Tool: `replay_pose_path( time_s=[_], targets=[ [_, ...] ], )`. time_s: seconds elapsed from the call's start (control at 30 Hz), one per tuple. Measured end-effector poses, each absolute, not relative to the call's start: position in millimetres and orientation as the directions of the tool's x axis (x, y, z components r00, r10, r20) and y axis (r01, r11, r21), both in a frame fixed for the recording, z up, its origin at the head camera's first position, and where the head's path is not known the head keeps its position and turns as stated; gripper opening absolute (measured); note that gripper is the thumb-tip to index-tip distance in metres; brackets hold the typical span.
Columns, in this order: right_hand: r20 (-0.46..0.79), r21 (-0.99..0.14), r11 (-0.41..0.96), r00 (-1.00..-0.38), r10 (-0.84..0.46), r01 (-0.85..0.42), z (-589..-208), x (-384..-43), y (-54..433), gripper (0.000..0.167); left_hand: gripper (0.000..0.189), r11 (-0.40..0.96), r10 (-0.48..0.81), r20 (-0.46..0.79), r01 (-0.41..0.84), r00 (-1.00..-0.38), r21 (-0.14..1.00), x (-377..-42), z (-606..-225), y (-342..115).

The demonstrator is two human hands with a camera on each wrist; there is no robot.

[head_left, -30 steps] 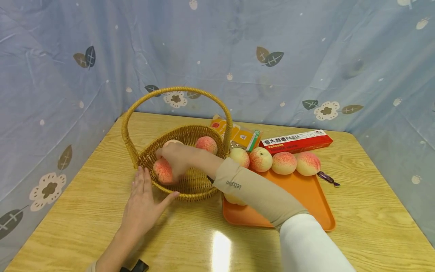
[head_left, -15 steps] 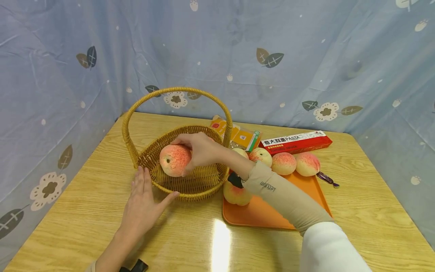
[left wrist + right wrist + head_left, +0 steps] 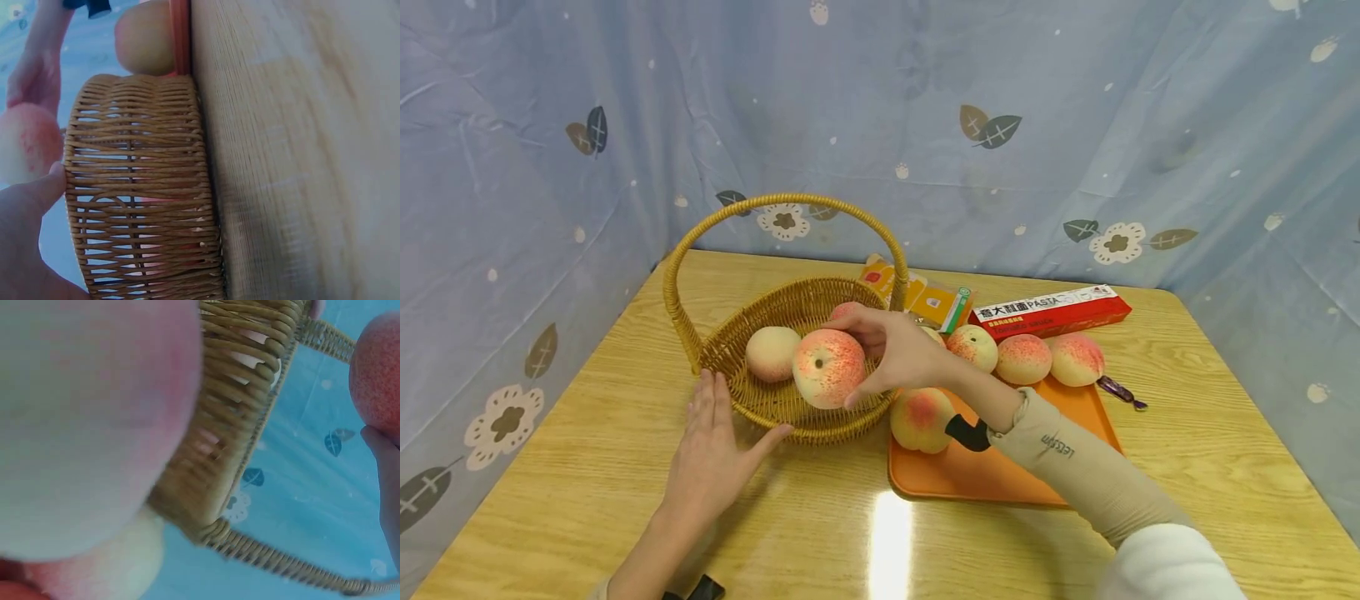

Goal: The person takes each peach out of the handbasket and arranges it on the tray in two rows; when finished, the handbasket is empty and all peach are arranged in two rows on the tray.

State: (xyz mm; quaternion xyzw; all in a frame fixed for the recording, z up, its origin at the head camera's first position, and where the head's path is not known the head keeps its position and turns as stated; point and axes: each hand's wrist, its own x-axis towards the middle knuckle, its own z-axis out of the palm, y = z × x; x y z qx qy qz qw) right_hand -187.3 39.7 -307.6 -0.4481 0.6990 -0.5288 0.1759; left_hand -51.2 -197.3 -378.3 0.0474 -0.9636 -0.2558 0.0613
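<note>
Right hand [image 3: 904,357] grips peach [image 3: 827,371] between thumb and fingers, above basket [image 3: 827,434]; peach round, no clear long axis, beyond left hand [image 3: 711,467] and to its right; left hand grasps nothing, fingers straight at basket's near-left side, contact hard to judge; orange tray [image 3: 992,479] right of basket.

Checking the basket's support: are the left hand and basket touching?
Touching: the left wrist view shows the left hand with its thumb tip against the rim of the basket.
</note>
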Motion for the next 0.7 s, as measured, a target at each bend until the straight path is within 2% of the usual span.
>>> replay_pose_path(
  time_s=[0.33, 0.47, 0.7],
  targets=[
    [0.178, -0.941, 0.064, -0.644, -0.744, -0.334, -316, -187, 86, 0.078, 0.114, 0.863, -0.123, 0.096, -0.059, -0.988, 0.501, -51, -380, -198],
    [0.162, -0.935, 0.107, -0.678, -0.717, -0.337, -321, -185, 101, 0.078, 0.114, 0.861, -0.121, 0.101, -0.054, -0.988, 0.506, -51, -380, -198],
    [0.174, -0.947, 0.070, -0.686, -0.707, -0.312, -330, -181, 119, 0.078, 0.114, 0.862, -0.128, 0.104, -0.059, -0.986, 0.503, -52, -380, -198]
  ],
)
